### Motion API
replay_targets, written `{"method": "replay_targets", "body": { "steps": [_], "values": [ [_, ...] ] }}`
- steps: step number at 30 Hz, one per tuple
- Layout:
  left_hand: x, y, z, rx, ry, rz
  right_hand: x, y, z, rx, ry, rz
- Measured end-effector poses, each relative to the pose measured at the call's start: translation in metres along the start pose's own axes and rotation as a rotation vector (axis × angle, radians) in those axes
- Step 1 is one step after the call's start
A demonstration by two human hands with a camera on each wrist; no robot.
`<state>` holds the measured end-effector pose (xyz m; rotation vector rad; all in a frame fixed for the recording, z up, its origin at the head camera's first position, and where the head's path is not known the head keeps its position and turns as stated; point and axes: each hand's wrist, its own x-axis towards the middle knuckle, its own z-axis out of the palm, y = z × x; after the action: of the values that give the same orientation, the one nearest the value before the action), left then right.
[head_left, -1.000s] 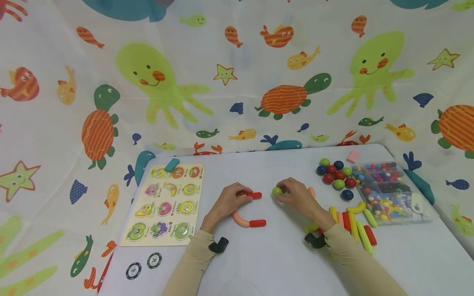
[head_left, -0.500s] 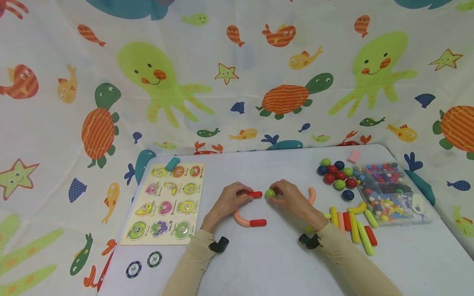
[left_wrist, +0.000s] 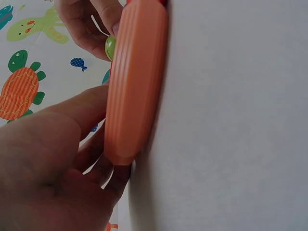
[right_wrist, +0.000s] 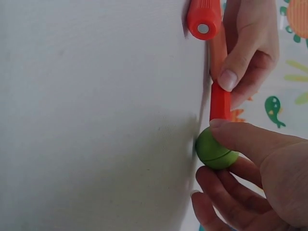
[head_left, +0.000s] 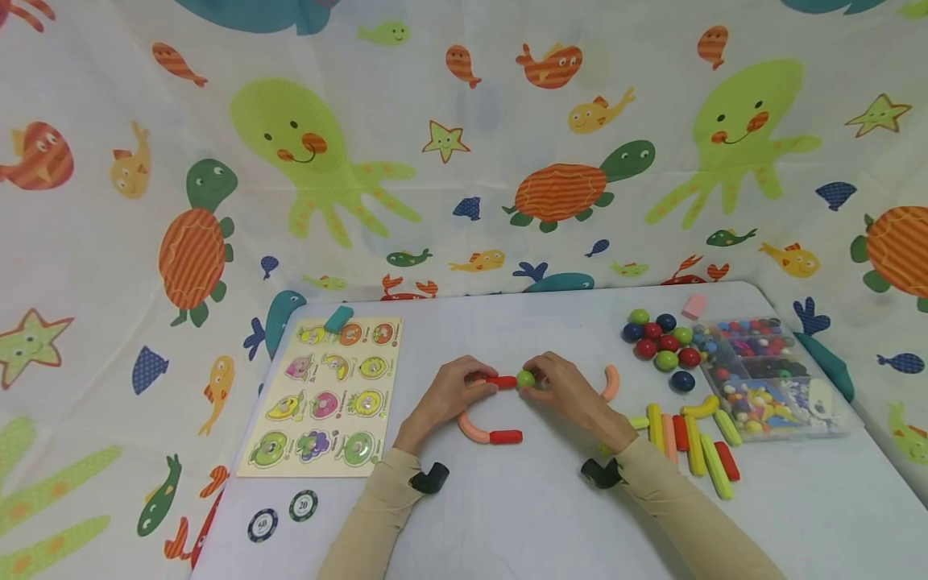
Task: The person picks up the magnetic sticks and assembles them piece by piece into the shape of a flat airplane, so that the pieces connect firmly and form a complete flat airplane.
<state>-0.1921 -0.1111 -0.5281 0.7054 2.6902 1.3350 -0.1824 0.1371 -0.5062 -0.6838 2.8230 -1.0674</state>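
My left hand (head_left: 453,392) pinches a red rod (head_left: 503,382) where it joins a curved pink rod (head_left: 474,432). A second red rod (head_left: 506,437) extends from the curve's lower end, so the pieces form a C lying on the table. In the right wrist view that lower red rod (right_wrist: 204,19) has a round silvery spot on its end. Between thumb and fingers, my right hand (head_left: 569,392) grips a green ball (head_left: 525,379). The ball (right_wrist: 216,150) meets the free end of the upper red rod (right_wrist: 220,102); the thumb partly covers the contact.
A fruit puzzle board (head_left: 250,472) lies left, with a teal block (head_left: 338,319) on it and two chips (head_left: 263,525) below. Right are a curved pink rod (head_left: 612,382), loose rods (head_left: 694,447), several balls (head_left: 667,360), a pink block (head_left: 693,306) and a bead box (head_left: 834,428).
My right hand has moved left with the green ball, from a gap away until the ball meets the upper red rod's end. The left hand stays in place.
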Motion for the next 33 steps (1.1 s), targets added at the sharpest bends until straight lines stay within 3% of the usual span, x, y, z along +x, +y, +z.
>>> {"method": "replay_targets", "body": {
  "steps": [16,26,33],
  "values": [
    [-0.001,0.005,0.0,-0.008,0.021,-0.024,-0.009,0.001,-0.008,-0.017,0.011,0.029],
    [-0.016,0.009,-0.004,-0.001,0.076,-0.056,-0.029,0.016,-0.037,0.038,0.025,0.113],
    [-0.03,0.009,-0.008,0.028,0.099,-0.075,-0.051,0.043,-0.065,-0.023,0.081,0.158]
  ]
}}
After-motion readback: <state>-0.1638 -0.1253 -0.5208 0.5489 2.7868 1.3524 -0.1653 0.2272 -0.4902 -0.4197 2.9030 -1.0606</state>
